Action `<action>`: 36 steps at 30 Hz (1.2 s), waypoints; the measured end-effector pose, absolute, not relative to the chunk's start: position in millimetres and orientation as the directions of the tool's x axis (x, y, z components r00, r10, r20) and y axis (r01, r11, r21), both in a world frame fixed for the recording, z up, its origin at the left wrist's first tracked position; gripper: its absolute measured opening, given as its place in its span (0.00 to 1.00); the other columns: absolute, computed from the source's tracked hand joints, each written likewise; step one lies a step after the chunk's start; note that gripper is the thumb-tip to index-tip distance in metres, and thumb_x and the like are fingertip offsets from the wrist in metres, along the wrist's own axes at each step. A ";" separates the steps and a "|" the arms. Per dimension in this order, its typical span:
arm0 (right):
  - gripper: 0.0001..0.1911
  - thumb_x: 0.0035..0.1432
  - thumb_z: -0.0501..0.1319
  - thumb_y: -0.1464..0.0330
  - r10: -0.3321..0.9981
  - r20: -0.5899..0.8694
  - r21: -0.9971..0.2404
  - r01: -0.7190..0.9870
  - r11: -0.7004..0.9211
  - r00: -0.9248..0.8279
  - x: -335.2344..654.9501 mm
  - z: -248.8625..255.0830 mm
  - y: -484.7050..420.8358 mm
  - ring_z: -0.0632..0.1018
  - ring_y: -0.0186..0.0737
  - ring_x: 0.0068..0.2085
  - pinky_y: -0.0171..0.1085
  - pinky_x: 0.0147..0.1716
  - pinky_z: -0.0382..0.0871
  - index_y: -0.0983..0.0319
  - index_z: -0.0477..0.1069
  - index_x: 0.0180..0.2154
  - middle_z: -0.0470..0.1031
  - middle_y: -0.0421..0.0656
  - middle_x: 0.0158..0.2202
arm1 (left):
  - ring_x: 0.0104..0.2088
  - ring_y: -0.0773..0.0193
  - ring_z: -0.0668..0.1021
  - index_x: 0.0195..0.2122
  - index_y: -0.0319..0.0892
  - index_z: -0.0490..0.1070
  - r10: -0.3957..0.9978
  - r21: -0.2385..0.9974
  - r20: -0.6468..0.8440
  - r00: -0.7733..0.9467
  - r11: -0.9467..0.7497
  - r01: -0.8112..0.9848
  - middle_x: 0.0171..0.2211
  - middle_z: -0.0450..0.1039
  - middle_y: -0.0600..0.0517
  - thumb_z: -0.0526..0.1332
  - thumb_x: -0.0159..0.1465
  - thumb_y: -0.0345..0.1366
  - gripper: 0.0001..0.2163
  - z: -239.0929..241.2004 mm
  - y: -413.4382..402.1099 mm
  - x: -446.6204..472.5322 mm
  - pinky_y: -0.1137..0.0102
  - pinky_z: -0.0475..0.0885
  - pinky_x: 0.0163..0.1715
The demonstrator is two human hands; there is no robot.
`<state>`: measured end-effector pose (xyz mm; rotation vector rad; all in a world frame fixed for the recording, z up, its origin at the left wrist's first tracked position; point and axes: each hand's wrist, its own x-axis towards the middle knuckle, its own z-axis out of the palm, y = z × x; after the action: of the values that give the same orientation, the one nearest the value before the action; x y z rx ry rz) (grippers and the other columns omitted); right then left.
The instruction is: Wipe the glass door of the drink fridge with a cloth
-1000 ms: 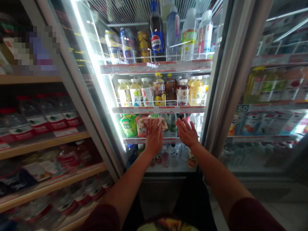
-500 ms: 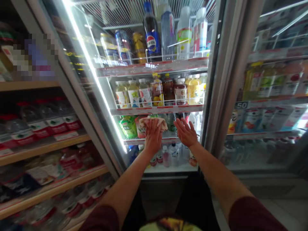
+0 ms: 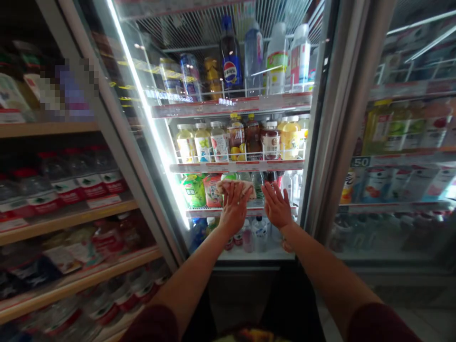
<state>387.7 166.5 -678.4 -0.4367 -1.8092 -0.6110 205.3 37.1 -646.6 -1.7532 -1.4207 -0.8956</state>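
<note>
Under the spread fingers of my left hand (image 3: 233, 211), a folded pinkish cloth (image 3: 245, 189) lies pressed to the glass door (image 3: 242, 259) of a lit drinks fridge. The palm is flat over the cloth, hiding its lower part. To the right, my right hand (image 3: 277, 206) is open with its fingers stretched out and upward, holding nothing; it is at the glass, though I cannot tell whether the palm touches it. Behind the glass, near the cloth, stand a green drink pack (image 3: 193, 191) and a red drink pack (image 3: 213, 190).
More bottles, including a dark cola bottle (image 3: 231, 59), stand on the fridge's upper shelves. At left, a wooden shelf (image 3: 71, 213) carries red-capped bottles. A metal door frame (image 3: 344, 118) separates another glass-fronted fridge at right.
My left hand and the cloth have moved slightly right across the glass, uncovering more of the red pack. My right hand is a little lower. The view has shifted slightly.
</note>
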 end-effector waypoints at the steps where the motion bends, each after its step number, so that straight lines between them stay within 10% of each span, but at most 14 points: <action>1: 0.41 0.72 0.53 0.73 0.022 0.954 0.160 0.570 0.806 -0.298 386.3 -682.0 160.2 0.66 0.48 0.74 0.53 0.77 0.44 0.56 0.41 0.79 0.67 0.49 0.72 | 0.79 0.49 0.39 0.78 0.48 0.55 0.508 -0.115 0.840 0.192 -0.179 0.977 0.78 0.49 0.43 0.53 0.75 0.26 0.31 -650.1 35.4 204.6 0.40 0.50 0.76; 8: 0.39 0.75 0.52 0.70 0.211 0.972 -0.136 0.486 0.863 -0.103 379.7 -668.5 119.0 0.68 0.51 0.73 0.56 0.69 0.67 0.59 0.38 0.80 0.65 0.54 0.73 | 0.79 0.53 0.38 0.81 0.47 0.30 0.435 -0.090 0.873 0.218 -0.297 0.951 0.79 0.47 0.41 0.49 0.79 0.34 0.35 -646.0 32.0 208.3 0.43 0.50 0.77; 12: 0.42 0.74 0.57 0.63 0.127 0.985 -0.051 0.502 0.863 -0.119 372.3 -643.7 116.8 0.66 0.55 0.74 0.56 0.69 0.66 0.60 0.40 0.79 0.60 0.56 0.75 | 0.80 0.52 0.42 0.81 0.46 0.28 0.438 -0.038 0.876 0.201 -0.353 0.935 0.79 0.47 0.39 0.47 0.81 0.39 0.34 -641.5 35.5 217.6 0.46 0.54 0.76; 17: 0.34 0.75 0.55 0.65 0.034 0.921 0.172 0.483 0.859 -0.389 365.3 -636.3 125.4 0.62 0.49 0.76 0.52 0.74 0.56 0.58 0.52 0.77 0.68 0.47 0.72 | 0.78 0.54 0.56 0.81 0.44 0.35 0.437 -0.087 0.857 0.271 -0.397 0.914 0.77 0.53 0.38 0.44 0.81 0.41 0.30 -626.4 32.3 215.5 0.52 0.62 0.74; 24: 0.22 0.74 0.59 0.69 -0.100 0.910 0.297 0.466 0.834 -0.402 386.1 -630.9 134.2 0.69 0.47 0.72 0.50 0.75 0.50 0.58 0.72 0.65 0.75 0.44 0.67 | 0.79 0.52 0.50 0.74 0.43 0.62 0.398 -0.217 0.876 0.272 -0.179 0.960 0.76 0.58 0.43 0.48 0.80 0.38 0.24 -584.1 16.2 159.2 0.49 0.53 0.77; 36: 0.15 0.69 0.60 0.69 0.037 0.998 -0.012 0.414 0.910 -0.054 423.2 -644.2 158.7 0.82 0.49 0.48 0.48 0.47 0.81 0.58 0.78 0.54 0.80 0.50 0.48 | 0.79 0.49 0.50 0.71 0.40 0.68 0.354 -0.081 0.934 0.043 0.095 0.992 0.74 0.61 0.41 0.49 0.77 0.42 0.26 -605.4 27.2 78.5 0.44 0.45 0.77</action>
<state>423.2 158.7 -644.2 -0.3573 -1.6053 -0.3170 78.5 27.2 -605.4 -1.4101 -1.4661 -0.8893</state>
